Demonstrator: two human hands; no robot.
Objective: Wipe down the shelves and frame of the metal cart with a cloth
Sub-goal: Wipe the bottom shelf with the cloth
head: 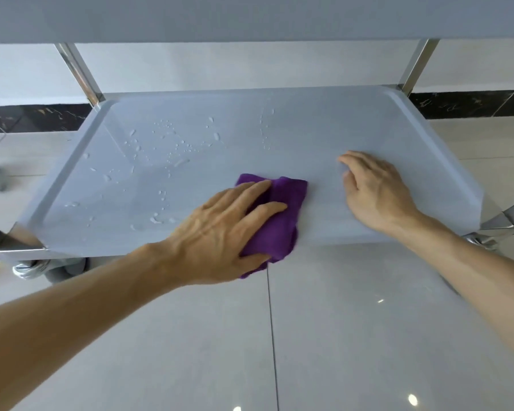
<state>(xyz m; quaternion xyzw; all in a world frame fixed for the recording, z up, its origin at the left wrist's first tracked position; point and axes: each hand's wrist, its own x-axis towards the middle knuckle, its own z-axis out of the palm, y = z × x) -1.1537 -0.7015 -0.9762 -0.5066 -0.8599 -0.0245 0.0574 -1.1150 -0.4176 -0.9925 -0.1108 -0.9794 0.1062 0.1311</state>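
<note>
The purple cloth [284, 200] is pressed onto the cart shelf [309, 129] under the straightened fingers of the left hand [220, 232]. The right hand [377, 194] is rested just beside them, relaxed, nothing grasped.

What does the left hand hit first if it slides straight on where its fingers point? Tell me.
Probably the right hand, resting on the same shelf just past the cloth.

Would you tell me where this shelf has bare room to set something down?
Back right of the shelf, between the right hand and far rim, is bare. Water droplets dot the left half; the left hand presses the cloth at front centre.
</note>
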